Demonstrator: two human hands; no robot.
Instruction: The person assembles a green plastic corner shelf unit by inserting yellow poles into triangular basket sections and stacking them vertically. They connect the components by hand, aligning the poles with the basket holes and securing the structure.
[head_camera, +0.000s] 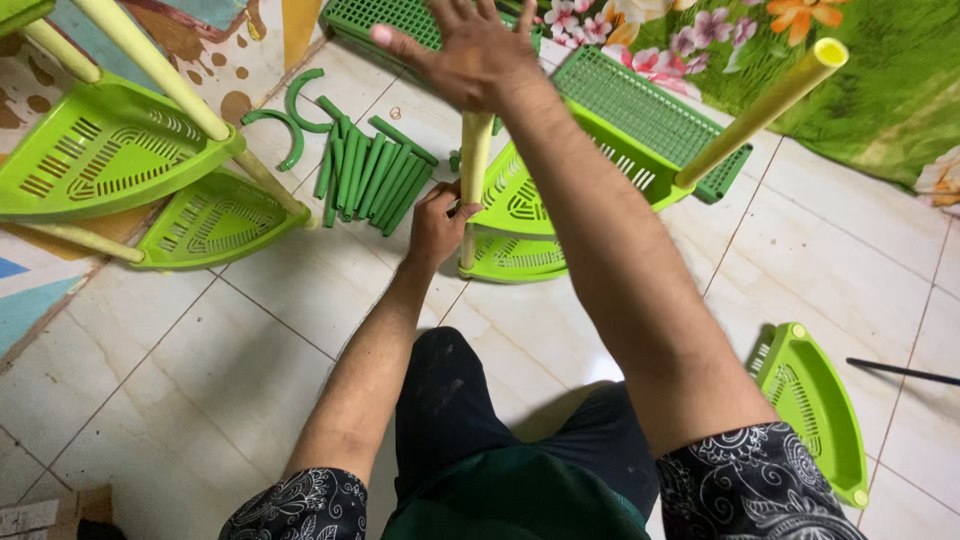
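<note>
A partly built green plastic corner rack (530, 200) stands on the tiled floor in front of me, with two fan-shaped perforated shelves and pale yellow poles. My left hand (437, 225) grips the near yellow pole (474, 160) low down, beside the upper shelf. My right hand (470, 50) hovers flat and spread over the top of that same pole, hiding its end. A second yellow pole (762, 110) slants up to the right.
A second rack (120, 150) with yellow poles lies at the left. A bundle of dark green tubes (375, 170) and curved pieces lies between the racks. A loose green shelf (815, 410) rests at right, green rectangular panels (640, 100) behind, floral cloth (850, 70) beyond.
</note>
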